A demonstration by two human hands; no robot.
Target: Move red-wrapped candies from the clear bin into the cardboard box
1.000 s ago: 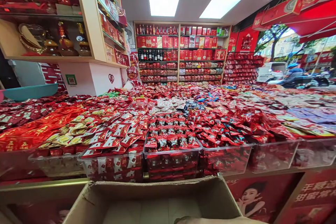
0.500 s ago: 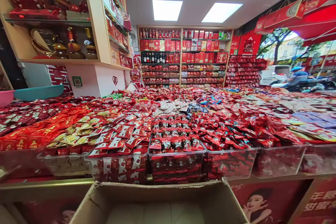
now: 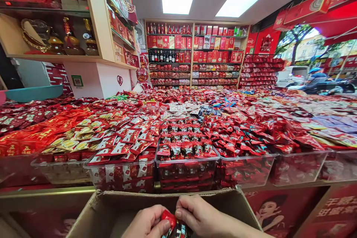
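Note:
Both of my hands are at the bottom edge of the view, over an open cardboard box [image 3: 117, 200]. My left hand [image 3: 147, 223] and my right hand [image 3: 198, 215] pinch the same small red and black candy packet [image 3: 173, 225] between their fingertips. Just beyond the box stands a row of clear plastic bins [image 3: 186, 171] heaped with red wrapped candies [image 3: 184, 141], the middle one holding neat rows of red and black packets.
A wide display of red candy packets [image 3: 237, 126] stretches to the back shelves [image 3: 192, 55] of boxes and bottles. A wooden shelf unit [image 3: 92, 26] rises at the left, a teal basin [image 3: 33, 93] beside it. The street and a rider [image 3: 315, 78] show at the right.
My two hands have come into view at the bottom, holding a candy packet over the box. Earlier neither hand was visible. The view tilted slightly.

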